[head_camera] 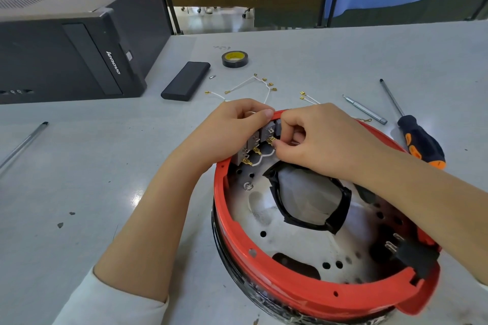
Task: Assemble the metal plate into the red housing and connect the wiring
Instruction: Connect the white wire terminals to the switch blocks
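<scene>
Trouble here would come from a slipped or half-seated connector. The red housing (pixel 264 274) sits on the counter (pixel 105 192) with the metal plate (pixel 290 240) already inside it. At the housing's far rim, the right hand (pixel 317 145) pinches a brass terminal (pixel 271 141) at the grey switch blocks (pixel 257 140); the left hand (pixel 232 129) curls its fingers (pixel 265 114) over that rim, steadying. Pushed askew, the spade could bend or tug loose the neighbouring white wires (pixel 260 159).
</scene>
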A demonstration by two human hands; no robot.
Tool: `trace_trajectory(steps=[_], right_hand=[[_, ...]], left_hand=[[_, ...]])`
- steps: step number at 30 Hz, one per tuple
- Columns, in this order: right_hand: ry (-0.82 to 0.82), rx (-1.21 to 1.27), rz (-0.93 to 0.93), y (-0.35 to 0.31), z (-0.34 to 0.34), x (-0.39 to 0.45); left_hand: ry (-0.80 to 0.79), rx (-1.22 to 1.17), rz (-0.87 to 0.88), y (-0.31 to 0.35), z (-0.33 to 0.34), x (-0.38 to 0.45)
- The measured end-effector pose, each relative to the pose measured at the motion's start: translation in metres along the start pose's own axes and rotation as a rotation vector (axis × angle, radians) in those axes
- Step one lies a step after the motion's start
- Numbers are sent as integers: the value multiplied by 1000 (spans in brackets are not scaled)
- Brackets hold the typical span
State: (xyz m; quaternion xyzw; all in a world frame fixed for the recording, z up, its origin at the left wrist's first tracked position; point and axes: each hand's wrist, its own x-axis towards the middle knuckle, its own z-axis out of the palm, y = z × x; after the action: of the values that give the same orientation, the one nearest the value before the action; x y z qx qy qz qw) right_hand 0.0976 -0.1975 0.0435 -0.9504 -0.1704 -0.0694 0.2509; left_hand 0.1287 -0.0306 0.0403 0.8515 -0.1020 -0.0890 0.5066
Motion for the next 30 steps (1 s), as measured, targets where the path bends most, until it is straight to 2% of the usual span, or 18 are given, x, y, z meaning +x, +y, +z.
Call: trace_trajectory(steps=[8,19,30], right_hand=[[23,10,20,0,2,0],[51,-113,-10,-4,-1,-7],[49,-192,-21,-7,2,-6]], left_hand=[[8,-11,-2,0,1,0],[142,-35,6,-4,2,2],[165,17,38,-15,0,11]])
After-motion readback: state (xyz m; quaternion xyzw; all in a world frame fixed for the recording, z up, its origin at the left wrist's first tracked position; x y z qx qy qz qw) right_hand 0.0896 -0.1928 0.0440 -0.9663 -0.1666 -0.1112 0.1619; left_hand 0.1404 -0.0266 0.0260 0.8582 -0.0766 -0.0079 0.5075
